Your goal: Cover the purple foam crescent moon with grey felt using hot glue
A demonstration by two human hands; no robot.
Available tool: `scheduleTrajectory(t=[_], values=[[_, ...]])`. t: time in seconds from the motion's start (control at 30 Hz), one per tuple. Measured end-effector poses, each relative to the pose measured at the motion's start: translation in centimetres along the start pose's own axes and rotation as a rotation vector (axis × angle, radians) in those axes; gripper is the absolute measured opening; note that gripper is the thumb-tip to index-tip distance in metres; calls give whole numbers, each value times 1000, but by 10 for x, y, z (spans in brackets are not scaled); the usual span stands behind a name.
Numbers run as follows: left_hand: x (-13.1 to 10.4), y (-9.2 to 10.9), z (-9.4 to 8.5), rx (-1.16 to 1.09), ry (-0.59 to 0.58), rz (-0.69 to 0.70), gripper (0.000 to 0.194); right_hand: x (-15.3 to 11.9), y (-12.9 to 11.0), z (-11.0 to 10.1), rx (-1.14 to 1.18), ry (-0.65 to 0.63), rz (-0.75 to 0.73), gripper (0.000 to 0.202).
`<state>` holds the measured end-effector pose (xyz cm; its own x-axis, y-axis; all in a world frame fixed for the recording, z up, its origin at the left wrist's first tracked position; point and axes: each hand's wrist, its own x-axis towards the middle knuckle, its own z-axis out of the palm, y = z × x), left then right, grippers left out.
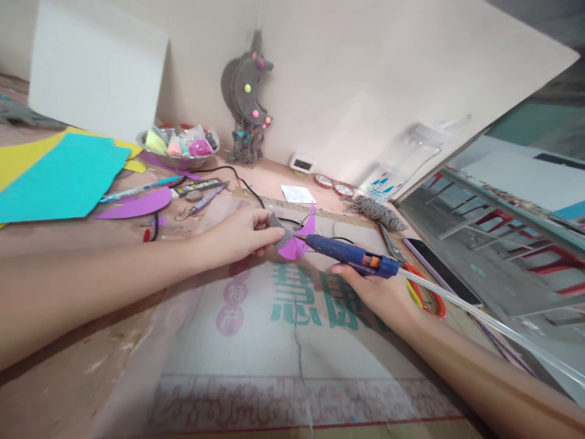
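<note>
Right grip (379, 296) on glue gun (340, 250), handle hidden — clear stick (479, 316) cut off

Purple crescent (293, 249), partly wrapped in grey yarn (286, 235), blue glue gun (339, 250), nozzle pointing left at crescent

Bare left forearm (109, 286), slim wrists (203, 250), bare left hand (247, 231), bare right forearm (479, 360), bare right hand (384, 292)

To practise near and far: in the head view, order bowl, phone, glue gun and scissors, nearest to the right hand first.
1. Glue gun: in the right hand
2. Scissors: to the hand's right
3. Phone: right, past the scissors
4. Bowl: left, at the back
</note>
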<state>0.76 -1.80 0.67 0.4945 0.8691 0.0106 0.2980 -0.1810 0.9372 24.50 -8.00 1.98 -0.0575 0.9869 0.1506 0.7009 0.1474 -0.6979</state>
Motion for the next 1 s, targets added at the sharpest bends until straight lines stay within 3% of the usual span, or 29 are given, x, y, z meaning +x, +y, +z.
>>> scheduleTrajectory(t=[0.57, 0.67, 0.87, 1.0], values=[[0, 1, 0, 16, -28, -7, 21, 3, 6, 0, -84, 40, -40, 23], [0, 0, 0, -36, -35, -2, 21, 4, 7, -5, -126, 59, -47, 28], [-1, -1, 3, -215, 3, -34, 24, 5, 7, -12, -163, -24, -67, 37], [-2, 2, 4, -217, 14, -42, 25, 4, 6, -10, -162, 21, -58, 37]])
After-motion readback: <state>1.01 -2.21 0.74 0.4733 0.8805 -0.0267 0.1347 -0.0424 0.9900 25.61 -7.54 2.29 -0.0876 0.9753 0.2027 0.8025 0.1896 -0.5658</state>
